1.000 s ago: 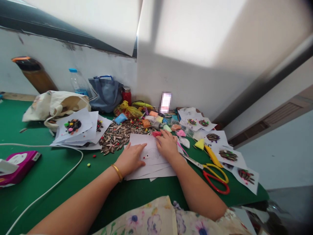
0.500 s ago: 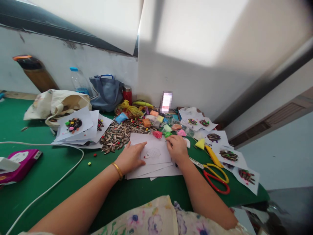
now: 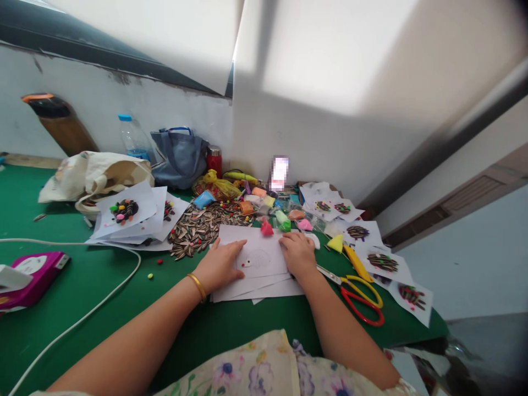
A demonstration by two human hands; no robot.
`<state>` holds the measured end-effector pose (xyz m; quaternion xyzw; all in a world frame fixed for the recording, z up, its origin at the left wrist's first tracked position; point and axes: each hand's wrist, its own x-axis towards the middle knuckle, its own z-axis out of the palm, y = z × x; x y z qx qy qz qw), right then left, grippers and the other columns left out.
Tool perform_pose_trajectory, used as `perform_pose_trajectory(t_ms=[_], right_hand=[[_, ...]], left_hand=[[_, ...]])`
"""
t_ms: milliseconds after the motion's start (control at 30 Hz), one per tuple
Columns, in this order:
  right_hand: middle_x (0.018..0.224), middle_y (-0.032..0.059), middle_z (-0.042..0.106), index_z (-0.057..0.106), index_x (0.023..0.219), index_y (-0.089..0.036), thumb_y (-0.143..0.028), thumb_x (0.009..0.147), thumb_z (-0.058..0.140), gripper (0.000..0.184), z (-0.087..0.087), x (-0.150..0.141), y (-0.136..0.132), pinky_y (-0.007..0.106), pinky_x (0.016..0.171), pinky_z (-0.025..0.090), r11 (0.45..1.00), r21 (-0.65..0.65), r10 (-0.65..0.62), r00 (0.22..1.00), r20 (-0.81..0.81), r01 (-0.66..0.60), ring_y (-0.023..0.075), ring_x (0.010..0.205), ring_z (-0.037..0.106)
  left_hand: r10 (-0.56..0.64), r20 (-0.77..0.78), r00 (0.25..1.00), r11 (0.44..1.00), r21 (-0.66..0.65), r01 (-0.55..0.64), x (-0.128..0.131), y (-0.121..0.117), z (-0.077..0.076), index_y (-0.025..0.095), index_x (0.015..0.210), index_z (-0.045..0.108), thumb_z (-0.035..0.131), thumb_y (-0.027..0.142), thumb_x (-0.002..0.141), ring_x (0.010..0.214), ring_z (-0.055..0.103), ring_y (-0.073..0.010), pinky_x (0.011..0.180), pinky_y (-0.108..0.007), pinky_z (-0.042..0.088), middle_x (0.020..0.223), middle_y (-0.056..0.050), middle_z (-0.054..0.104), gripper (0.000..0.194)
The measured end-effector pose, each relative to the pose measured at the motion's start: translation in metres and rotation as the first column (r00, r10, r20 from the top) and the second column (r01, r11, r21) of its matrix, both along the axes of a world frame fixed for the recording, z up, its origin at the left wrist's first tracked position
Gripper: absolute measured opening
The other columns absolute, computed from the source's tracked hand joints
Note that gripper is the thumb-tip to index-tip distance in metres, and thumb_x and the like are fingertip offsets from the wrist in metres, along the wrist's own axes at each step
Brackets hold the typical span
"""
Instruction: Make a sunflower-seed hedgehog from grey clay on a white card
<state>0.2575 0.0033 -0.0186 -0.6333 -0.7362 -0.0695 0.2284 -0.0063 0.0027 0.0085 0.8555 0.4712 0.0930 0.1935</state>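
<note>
My left hand (image 3: 220,267) lies open on the left side of a white paper sheet (image 3: 231,234), its fingers and thumb stretched out. On the sheet is a faint pencil-drawn animal (image 3: 258,259) with a white face, a dark eye and a red nose. My right hand (image 3: 299,254) rests on the sheet's right edge, fingers slightly bent and no object visible in them. More paper (image 3: 256,291) lies beneath the sheet. Just beyond its top edge sits a red clay packet (image 3: 266,226), and a pile of striped sunflower seeds (image 3: 202,223) lies to the upper left.
Scissors (image 3: 363,300) with red and yellow handles lie right of my right forearm. Seed-decorated papers (image 3: 406,269) line the right edge, and others (image 3: 144,212) are stacked left. A white cable (image 3: 103,291) crosses the left side. Bags, bottles and a phone (image 3: 279,173) stand behind.
The fingers of my right hand have shifted slightly and lie a little flatter at the sheet's right edge. The red clay packet looks more upright. My left hand stays where it was.
</note>
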Motion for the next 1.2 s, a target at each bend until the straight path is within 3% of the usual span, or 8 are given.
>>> perform_pose_trajectory(t_ms=[233, 433, 533, 833, 1200], right_hand=[[0.113, 0.0057, 0.067, 0.072, 0.093, -0.023, -0.007, 0.080, 0.054, 0.027, 0.003, 0.001, 0.001, 0.041, 0.094, 0.030, 1.000, 0.009, -0.003, 0.999, -0.054, 0.004, 0.0241, 0.111, 0.051], [0.105, 0.0049, 0.068, 0.069, 0.100, -0.023, -0.012, 0.084, 0.055, 0.024, 0.008, -0.037, -0.017, 0.038, 0.093, 0.036, 0.951, 0.011, 0.309, 0.945, -0.108, -0.310, 0.0215, 0.104, 0.055], [0.104, 0.0048, 0.069, 0.069, 0.102, -0.023, -0.013, 0.085, 0.055, 0.024, 0.011, -0.051, -0.026, 0.038, 0.092, 0.037, 0.917, -0.017, 0.392, 0.911, -0.128, -0.398, 0.0217, 0.103, 0.055], [0.104, 0.0067, 0.068, 0.068, 0.104, -0.022, -0.012, 0.085, 0.053, 0.026, 0.014, -0.039, -0.021, 0.040, 0.091, 0.037, 0.954, 0.030, 0.299, 0.943, -0.144, -0.298, 0.0240, 0.102, 0.055], [0.102, 0.0056, 0.068, 0.068, 0.103, -0.022, -0.011, 0.085, 0.055, 0.024, 0.010, -0.040, -0.020, 0.038, 0.090, 0.034, 0.954, 0.055, 0.298, 0.947, -0.118, -0.293, 0.0226, 0.101, 0.055]], left_hand=[[0.004, -0.001, 1.000, 1.000, -0.016, -0.004, 0.001, -0.001, 0.002, 0.024, 0.145, 0.037, 0.071, 0.035, 0.074, 0.135, 0.044, -0.0283, 0.118, -0.053, 0.005, 0.143, -0.013, 0.052, 0.080], [-0.003, 0.021, 1.000, 1.000, 0.007, 0.003, 0.000, 0.000, -0.002, 0.023, 0.144, 0.038, 0.071, 0.034, 0.075, 0.134, 0.046, -0.0282, 0.118, -0.055, 0.007, 0.143, -0.013, 0.051, 0.077], [-0.009, 0.028, 1.000, 1.000, 0.015, 0.008, -0.001, 0.002, -0.004, 0.024, 0.143, 0.039, 0.070, 0.033, 0.075, 0.134, 0.045, -0.0278, 0.118, -0.055, 0.009, 0.144, -0.012, 0.051, 0.076], [-0.018, 0.039, 0.999, 1.000, 0.016, 0.018, -0.002, 0.003, -0.006, 0.023, 0.143, 0.040, 0.071, 0.032, 0.075, 0.135, 0.044, -0.0276, 0.118, -0.055, 0.008, 0.143, -0.012, 0.052, 0.075], [-0.028, 0.026, 0.999, 1.000, 0.013, 0.027, 0.000, 0.001, -0.002, 0.021, 0.143, 0.041, 0.071, 0.028, 0.074, 0.136, 0.043, -0.0276, 0.118, -0.054, 0.011, 0.143, -0.012, 0.052, 0.076]])
